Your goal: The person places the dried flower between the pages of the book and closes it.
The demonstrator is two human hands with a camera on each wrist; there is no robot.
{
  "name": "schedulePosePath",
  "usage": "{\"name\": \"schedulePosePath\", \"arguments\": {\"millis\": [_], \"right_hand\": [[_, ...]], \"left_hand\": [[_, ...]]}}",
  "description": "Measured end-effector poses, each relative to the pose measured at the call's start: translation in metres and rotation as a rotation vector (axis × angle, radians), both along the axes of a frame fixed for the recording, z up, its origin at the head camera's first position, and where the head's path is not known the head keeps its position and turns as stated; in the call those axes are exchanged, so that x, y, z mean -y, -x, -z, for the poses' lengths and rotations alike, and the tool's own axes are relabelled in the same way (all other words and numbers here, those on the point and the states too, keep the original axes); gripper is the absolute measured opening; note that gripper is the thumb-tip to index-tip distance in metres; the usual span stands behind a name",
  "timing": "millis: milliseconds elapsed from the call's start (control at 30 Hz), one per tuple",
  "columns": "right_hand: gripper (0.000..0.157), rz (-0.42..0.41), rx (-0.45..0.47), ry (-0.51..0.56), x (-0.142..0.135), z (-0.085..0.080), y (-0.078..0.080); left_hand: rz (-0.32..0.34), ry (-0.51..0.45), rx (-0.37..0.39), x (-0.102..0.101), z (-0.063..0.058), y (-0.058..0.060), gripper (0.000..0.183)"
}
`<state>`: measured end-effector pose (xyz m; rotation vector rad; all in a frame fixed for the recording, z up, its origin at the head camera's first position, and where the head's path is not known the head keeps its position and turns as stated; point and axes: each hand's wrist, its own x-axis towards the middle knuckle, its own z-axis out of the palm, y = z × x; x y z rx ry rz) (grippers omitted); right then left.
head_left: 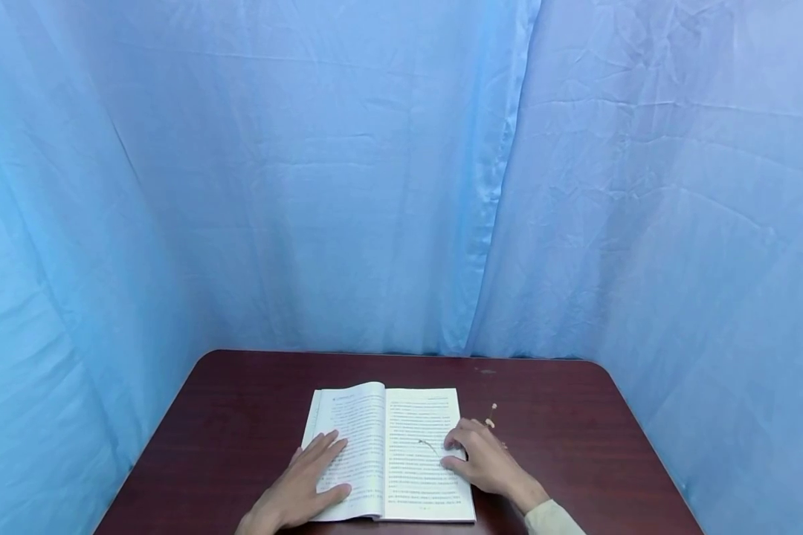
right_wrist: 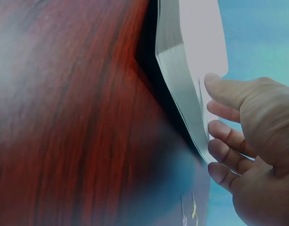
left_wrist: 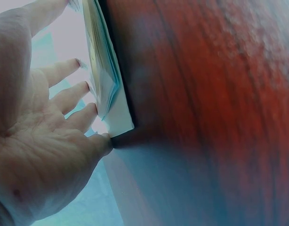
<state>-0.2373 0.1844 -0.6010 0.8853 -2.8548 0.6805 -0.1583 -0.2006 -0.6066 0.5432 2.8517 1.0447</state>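
Observation:
An open book (head_left: 419, 494) with printed pages lies on the dark red-brown table. My left hand (head_left: 302, 479) rests on its left page, fingers spread and thumb out toward the lower part. Over the right page's outer edge is my right hand (head_left: 485, 457), fingers bent and thumb apart from the index finger. A thin dried stem (head_left: 428, 445) lies on the right page, just left of those fingertips. In the right wrist view, the thumb (right_wrist: 224, 90) overlaps the page close to the stem (right_wrist: 199, 89), and the other fingertips are along the page edges.
Small dried flowers (head_left: 490, 423) on thin stems lie on the table beyond the right hand, partly hidden by it. In the right wrist view, a yellowish sprig (right_wrist: 194, 209) shows low down. Blue curtains (head_left: 375, 186) hang behind and beside the table (head_left: 241, 401).

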Motion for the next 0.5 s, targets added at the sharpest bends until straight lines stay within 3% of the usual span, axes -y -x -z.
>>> {"name": "schedulePosePath", "arguments": {"millis": [300, 500], "right_hand": [[0.023, 0.013, -0.12, -0.017, 0.02, 0.01, 0.009], [0.017, 0.082, -0.203, -0.018, 0.025, 0.007, 0.026]], "left_hand": [[-0.008, -0.003, 0.002, 0.0, 0.0, 0.0, 0.079], [-0.005, -0.01, 0.007, 0.001, 0.001, 0.0, 0.079]]}}
